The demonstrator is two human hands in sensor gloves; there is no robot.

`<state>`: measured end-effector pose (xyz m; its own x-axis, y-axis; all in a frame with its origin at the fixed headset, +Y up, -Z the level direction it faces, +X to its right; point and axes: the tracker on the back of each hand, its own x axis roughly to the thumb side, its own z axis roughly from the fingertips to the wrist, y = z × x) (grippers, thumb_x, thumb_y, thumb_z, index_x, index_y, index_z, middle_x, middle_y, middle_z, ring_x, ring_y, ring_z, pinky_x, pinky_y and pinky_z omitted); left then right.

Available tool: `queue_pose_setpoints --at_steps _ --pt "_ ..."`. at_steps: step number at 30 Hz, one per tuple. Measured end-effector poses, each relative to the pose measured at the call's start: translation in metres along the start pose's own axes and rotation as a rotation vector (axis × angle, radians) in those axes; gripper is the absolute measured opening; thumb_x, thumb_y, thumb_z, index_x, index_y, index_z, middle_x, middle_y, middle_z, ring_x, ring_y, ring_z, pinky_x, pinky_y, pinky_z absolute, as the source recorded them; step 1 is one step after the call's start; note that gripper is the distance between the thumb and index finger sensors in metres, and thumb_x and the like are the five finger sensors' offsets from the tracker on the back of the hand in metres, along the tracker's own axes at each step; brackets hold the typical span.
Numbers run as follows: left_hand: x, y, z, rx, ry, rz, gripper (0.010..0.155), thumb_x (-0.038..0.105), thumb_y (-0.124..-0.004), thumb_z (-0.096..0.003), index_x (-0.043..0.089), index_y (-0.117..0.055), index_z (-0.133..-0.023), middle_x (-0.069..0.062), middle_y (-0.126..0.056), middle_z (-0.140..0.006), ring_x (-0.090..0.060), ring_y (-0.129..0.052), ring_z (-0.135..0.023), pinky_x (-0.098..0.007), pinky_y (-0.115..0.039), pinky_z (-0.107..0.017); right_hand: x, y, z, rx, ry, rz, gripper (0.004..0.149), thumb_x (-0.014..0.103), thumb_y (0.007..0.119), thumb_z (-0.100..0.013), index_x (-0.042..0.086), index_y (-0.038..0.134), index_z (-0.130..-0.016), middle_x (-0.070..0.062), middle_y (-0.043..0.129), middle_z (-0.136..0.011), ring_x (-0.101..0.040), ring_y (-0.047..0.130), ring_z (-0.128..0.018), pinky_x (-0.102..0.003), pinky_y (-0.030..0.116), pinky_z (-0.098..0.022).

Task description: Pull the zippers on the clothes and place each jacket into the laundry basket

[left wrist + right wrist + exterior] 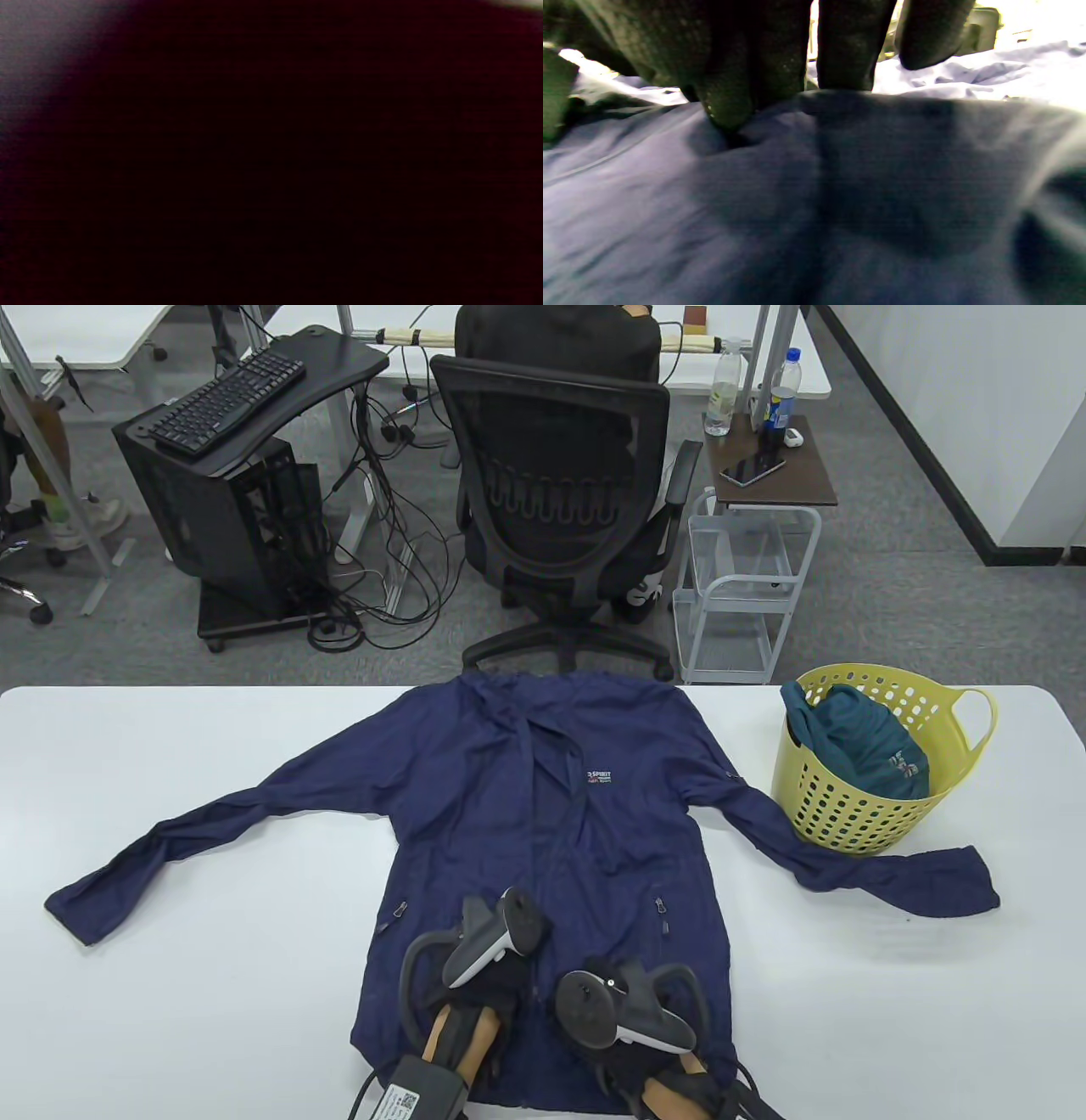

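Observation:
A navy jacket lies face up on the white table, sleeves spread to both sides. Both gloved hands sit on its lower front near the centre line. My left hand is mostly hidden under its tracker, and the left wrist view is almost black, so its fingers do not show. My right hand rests just right of it. In the right wrist view its fingertips press down into the navy jacket fabric while one finger is lifted. The yellow laundry basket stands at the right and holds a teal garment.
The jacket's right sleeve runs in front of the basket. Beyond the table's far edge stand a black office chair, a small white trolley with bottles, and a black computer stand.

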<state>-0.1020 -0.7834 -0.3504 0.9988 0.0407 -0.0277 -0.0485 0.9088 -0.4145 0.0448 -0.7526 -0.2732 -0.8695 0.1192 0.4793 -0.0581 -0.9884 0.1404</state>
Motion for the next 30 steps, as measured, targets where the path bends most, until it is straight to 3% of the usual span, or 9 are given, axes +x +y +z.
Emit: queue_pose_setpoints --at_steps 6,13,18,21,24,30 --pt "-0.008 -0.002 0.0 0.048 0.021 -0.009 0.053 0.046 -0.063 -0.0454 0.065 -0.053 -0.093 0.018 -0.044 -0.118 -0.023 -0.048 -0.11 -0.059 -0.051 -0.073 0.002 0.006 -0.003 0.053 -0.013 -0.029 0.045 0.048 0.079 -0.044 0.033 0.09 -0.085 0.007 0.087 -0.101 -0.038 0.074 -0.097 -0.062 0.066 -0.065" --pt "0.004 0.01 0.02 0.118 -0.08 0.009 0.053 0.044 -0.064 -0.0447 0.062 -0.058 -0.094 0.015 -0.057 -0.117 -0.029 -0.057 -0.108 -0.059 -0.055 -0.072 -0.036 0.009 -0.017 0.037 0.141 -0.148 0.044 0.046 0.078 -0.045 0.033 0.086 -0.087 0.011 0.081 -0.105 -0.036 0.064 -0.103 -0.063 0.058 -0.069" --pt "0.024 0.003 0.025 0.031 -0.18 -0.009 0.053 0.044 -0.064 -0.0448 0.062 -0.059 -0.094 0.016 -0.056 -0.118 -0.028 -0.057 -0.108 -0.06 -0.053 -0.073 -0.06 0.012 -0.023 -0.009 0.21 -0.2 0.044 0.045 0.077 -0.046 0.034 0.085 -0.088 0.013 0.078 -0.106 -0.037 0.054 -0.106 -0.063 0.051 -0.072" --pt "0.025 -0.003 0.018 -0.005 -0.147 -0.058 0.053 0.045 -0.063 -0.045 0.063 -0.055 -0.094 0.018 -0.048 -0.118 -0.028 -0.052 -0.109 -0.06 -0.051 -0.074 -0.058 0.012 -0.018 -0.033 0.185 -0.177 0.044 0.045 0.078 -0.045 0.034 0.087 -0.087 0.01 0.079 -0.106 -0.039 0.053 -0.106 -0.063 0.05 -0.072" --pt "0.022 -0.003 0.013 -0.037 -0.139 0.006 0.053 0.044 -0.064 -0.0454 0.064 -0.055 -0.094 0.019 -0.045 -0.119 -0.027 -0.046 -0.11 -0.06 -0.048 -0.074 -0.049 0.009 -0.014 -0.025 0.138 -0.124 0.044 0.045 0.079 -0.044 0.033 0.088 -0.086 0.01 0.08 -0.106 -0.039 0.052 -0.106 -0.063 0.05 -0.072" --pt "0.006 -0.002 0.004 -0.034 -0.087 0.001 0.053 0.045 -0.063 -0.0454 0.068 -0.051 -0.092 0.02 -0.039 -0.119 -0.026 -0.041 -0.11 -0.058 -0.046 -0.075 -0.011 0.001 0.0 0.096 -0.045 -0.112 0.045 0.047 0.078 -0.045 0.029 0.089 -0.084 0.004 0.077 -0.108 -0.043 0.044 -0.106 -0.063 0.047 -0.072"
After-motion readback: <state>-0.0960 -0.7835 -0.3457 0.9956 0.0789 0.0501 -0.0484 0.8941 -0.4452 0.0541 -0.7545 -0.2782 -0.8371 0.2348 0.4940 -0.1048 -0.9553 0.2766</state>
